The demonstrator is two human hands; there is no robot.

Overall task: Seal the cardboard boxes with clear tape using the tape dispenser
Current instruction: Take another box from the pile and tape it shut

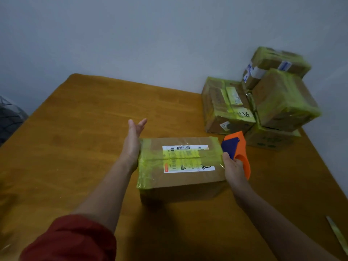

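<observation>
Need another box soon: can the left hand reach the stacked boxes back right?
Probably not directly: the left hand rests flat against the near box, and that box, the right hand and the tape dispenser sit between it and the stack.

Plain grey-white wall (150, 34), orange-brown wooden table (84, 119) against it, dim even light

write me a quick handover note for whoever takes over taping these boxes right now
Left hand: fingers straight, palm flat against the left end of the box on the table.
Right hand: grips the tape dispenser at the box's right end.
Done: tape runs across the box top, over the seam and label; taped boxes stacked far right by the wall.
To do: finish this strip at the right end; whether it is cut cannot be told.
</observation>
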